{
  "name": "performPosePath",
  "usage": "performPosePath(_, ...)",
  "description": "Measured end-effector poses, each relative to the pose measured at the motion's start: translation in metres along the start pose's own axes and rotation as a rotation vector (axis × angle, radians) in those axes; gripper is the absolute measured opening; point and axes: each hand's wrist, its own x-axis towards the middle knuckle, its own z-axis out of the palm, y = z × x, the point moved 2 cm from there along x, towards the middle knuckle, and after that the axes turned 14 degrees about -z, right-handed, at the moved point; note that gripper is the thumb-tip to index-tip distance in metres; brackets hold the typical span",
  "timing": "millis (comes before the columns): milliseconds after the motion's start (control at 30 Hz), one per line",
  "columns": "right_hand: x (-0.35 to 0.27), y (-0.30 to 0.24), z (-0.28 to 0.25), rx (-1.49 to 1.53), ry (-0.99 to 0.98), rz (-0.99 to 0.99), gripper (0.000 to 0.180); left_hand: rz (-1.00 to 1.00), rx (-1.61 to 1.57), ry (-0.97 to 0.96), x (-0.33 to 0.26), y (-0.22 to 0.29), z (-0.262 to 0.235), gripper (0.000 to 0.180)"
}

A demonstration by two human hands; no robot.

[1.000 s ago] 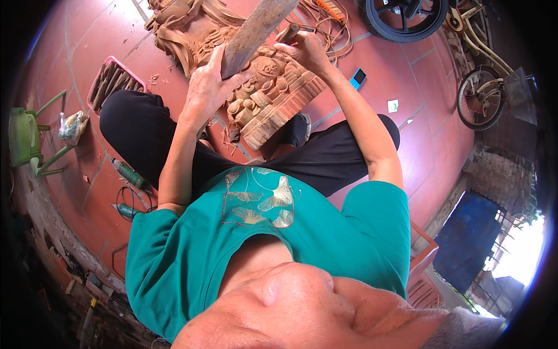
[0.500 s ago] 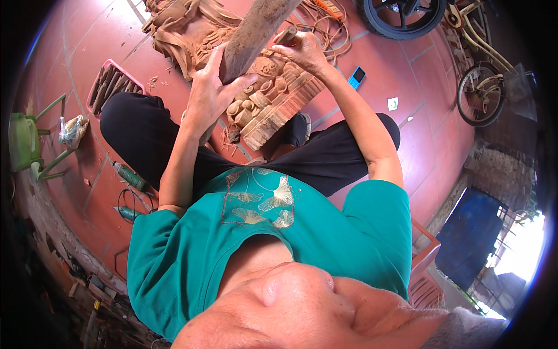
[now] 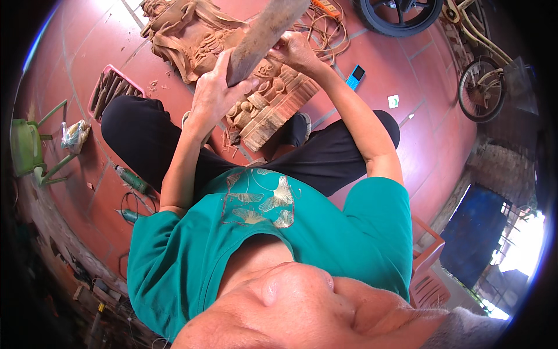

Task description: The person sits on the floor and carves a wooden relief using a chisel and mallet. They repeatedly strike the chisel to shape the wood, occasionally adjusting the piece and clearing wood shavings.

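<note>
A long, flat-sided wooden club (image 3: 261, 41) slants up across the carving and out of the top edge. My left hand (image 3: 212, 99) is closed on its lower end, thumb and forefinger on either side. Just beyond the club, my right hand (image 3: 297, 52) is closed, fingers bent together on a short wooden-handled tool that is now mostly hidden by the hand and club. Below both hands, in front of my crossed legs, lies a carved brown wooden relief (image 3: 270, 102) with rounded figures and a stepped edge.
A pink tray (image 3: 96, 93) of chisel-like tools lies left of my knee, near a green stool (image 3: 26, 145) and a green power tool (image 3: 132, 179). An orange power strip (image 3: 326, 8) with cords, a blue phone (image 3: 355, 77) and a wheel (image 3: 401, 14) are at right.
The club and my left hand have shifted slightly right. My right hand has moved a little left and nearer the club, so the tool's handle end no longer shows.
</note>
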Motion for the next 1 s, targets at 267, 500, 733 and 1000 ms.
performPosePath(267,-0.001,0.025,0.011,0.085,0.07,-0.08,0.017,-0.075,0.265,-0.027,0.007,-0.005,0.002,0.07)
performPosePath(500,-0.008,0.018,-0.021,0.123,0.103,0.209,0.019,-0.073,0.205,0.094,0.007,-0.025,-0.005,0.077)
performPosePath(733,-0.013,0.02,-0.013,0.267,0.113,0.187,0.02,-0.057,0.171,0.087,0.008,-0.02,-0.006,0.082)
performPosePath(1000,-0.012,0.019,-0.011,0.288,0.083,0.23,0.021,0.012,-0.001,0.084,0.005,-0.014,-0.003,0.074)
